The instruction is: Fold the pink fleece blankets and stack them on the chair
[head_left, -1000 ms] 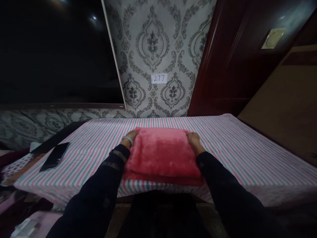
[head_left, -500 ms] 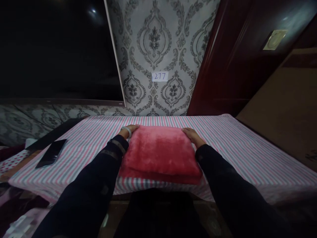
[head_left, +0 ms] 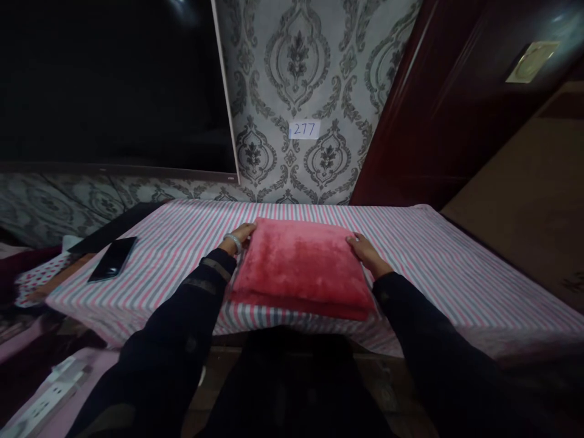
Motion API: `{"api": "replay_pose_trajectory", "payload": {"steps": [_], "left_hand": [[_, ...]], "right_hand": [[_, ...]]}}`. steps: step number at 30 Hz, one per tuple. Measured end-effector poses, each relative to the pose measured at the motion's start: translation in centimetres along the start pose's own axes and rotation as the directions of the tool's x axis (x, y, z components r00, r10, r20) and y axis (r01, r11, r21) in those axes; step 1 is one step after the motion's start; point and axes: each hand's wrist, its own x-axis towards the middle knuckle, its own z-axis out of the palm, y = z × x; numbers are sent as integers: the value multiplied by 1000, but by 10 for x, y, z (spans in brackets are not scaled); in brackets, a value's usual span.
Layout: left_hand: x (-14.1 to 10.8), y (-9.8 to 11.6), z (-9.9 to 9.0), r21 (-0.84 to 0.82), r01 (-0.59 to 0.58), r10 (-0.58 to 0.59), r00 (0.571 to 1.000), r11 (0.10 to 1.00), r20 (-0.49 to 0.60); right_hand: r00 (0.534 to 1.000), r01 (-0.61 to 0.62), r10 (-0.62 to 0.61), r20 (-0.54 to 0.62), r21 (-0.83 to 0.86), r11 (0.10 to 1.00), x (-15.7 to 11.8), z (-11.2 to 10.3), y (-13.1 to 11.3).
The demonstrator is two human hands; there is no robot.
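Observation:
A folded red plush cloth (head_left: 303,261) lies on the striped table cover (head_left: 456,274), with its layers showing along the near edge. At its far left corner, my left hand (head_left: 241,235) holds the side, a bracelet on the wrist. My right hand (head_left: 365,249) grips the far right corner, thumb on top. The fingertips of both hands are partly hidden at the cloth's sides. Both arms, in dark sleeves, reach in from the near side.
A black phone (head_left: 113,259) lies at the table's left end. Behind stand a large dark screen (head_left: 114,85) and patterned wallpaper with a paper label (head_left: 305,129). A cardboard panel (head_left: 524,176) leans at the right. A white power strip (head_left: 48,404) sits low on the left.
The view has shifted slightly. My right hand has moved a little outward with its corner, and the cloth now sits slightly turned, its far right corner nearer than the left.

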Motion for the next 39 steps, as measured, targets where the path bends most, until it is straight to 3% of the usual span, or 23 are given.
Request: {"api": "replay_pose_trajectory", "payload": {"steps": [3,6,8,10,14,15,19,21,24,27,30,32,34,37,39], "left_hand": [[-42,-21,-16,-123,4,7,996,992,92],[-88,-42,-23,-229,-21,58,986,973,159],[-109,-49,-19,-233,-79,116,982,969,149],[-119,-51,-11,-209,-133,155,984,969,93],[-119,-56,1,-161,-129,127,992,979,-23],[-117,-59,0,-158,-112,110,994,981,-21],[-105,-70,-20,-108,-48,57,995,993,82],[-94,-62,-34,6,-103,103,994,995,28],[-74,-21,-40,273,-260,287,956,926,-63],[-54,35,-15,500,-380,418,908,778,40],[-40,62,30,671,-350,403,911,654,82],[-34,54,58,769,-273,380,924,578,43],[-29,31,77,828,-236,352,935,509,50],[-22,0,88,862,-229,342,937,453,70],[-17,-9,89,862,-234,348,935,449,72]], "right_hand": [[992,-73,50,117,197,978,-42,-13,16],[970,-151,50,238,430,890,-84,-20,32],[968,-139,16,252,479,867,-101,-19,35],[980,-62,-37,194,481,875,-108,-16,33],[991,134,-128,-40,322,937,-108,-9,31],[991,134,-127,-43,272,953,-108,-9,34],[987,33,-42,154,60,998,-102,-23,46],[989,69,-58,136,-77,995,-89,-33,39],[968,251,-249,41,-237,939,-56,-37,2],[922,378,-381,62,-349,857,-23,-15,-50],[951,278,-309,19,-493,825,-8,23,-74],[958,217,-284,-30,-572,791,-9,46,-65],[945,232,-325,-40,-619,750,-13,63,-45],[931,258,-364,-33,-648,717,-15,74,-16],[933,258,-360,-24,-653,712,-13,75,-8]]}}
